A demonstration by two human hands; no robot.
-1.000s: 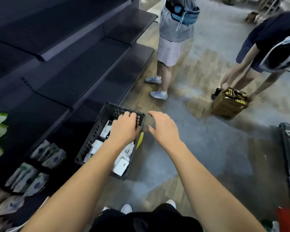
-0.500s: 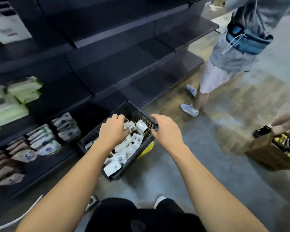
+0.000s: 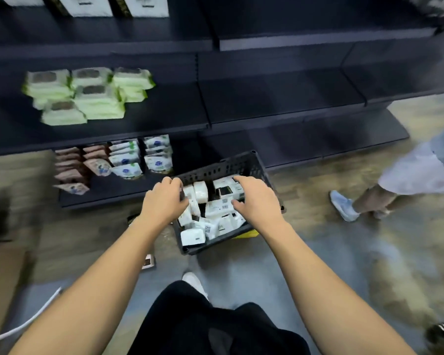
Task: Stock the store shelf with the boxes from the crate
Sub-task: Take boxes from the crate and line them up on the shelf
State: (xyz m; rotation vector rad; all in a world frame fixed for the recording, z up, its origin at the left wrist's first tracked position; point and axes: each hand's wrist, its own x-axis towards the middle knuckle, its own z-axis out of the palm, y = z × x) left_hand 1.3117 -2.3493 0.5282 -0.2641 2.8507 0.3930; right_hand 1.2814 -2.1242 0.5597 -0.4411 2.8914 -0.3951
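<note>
- Black shorts (image 3: 203, 324) and a white shoe (image 3: 192, 281) sit nearest, with both bare forearms reaching forward and down
- Left hand (image 3: 164, 203) is at the near-left rim of the crate (image 3: 223, 169), fingers curled downward; whether they clasp the rim or a box I cannot tell
- Right hand (image 3: 258, 201) lies spread over the white boxes (image 3: 217, 208), fingers fairly straight, thumb apart, clasping nothing that shows
- Those boxes lie jumbled in the crate, which stands on the floor just in front of the bottom shelf (image 3: 292, 147)
- Judged from this, the step is gathering boxes: better to take a few lying the same way, square them up, lift clear of the crate wall, then set them face-out on the bare shelf right of the pouches (image 3: 128, 160)
- Boxes show square code marks and dark panels; the writing is too blurred to read
- Pouches carry a round blue mark, unreadable; the green packs (image 3: 87, 96) one shelf up are blurred too
- Another person (image 3: 420, 172) stands off to the right
</note>
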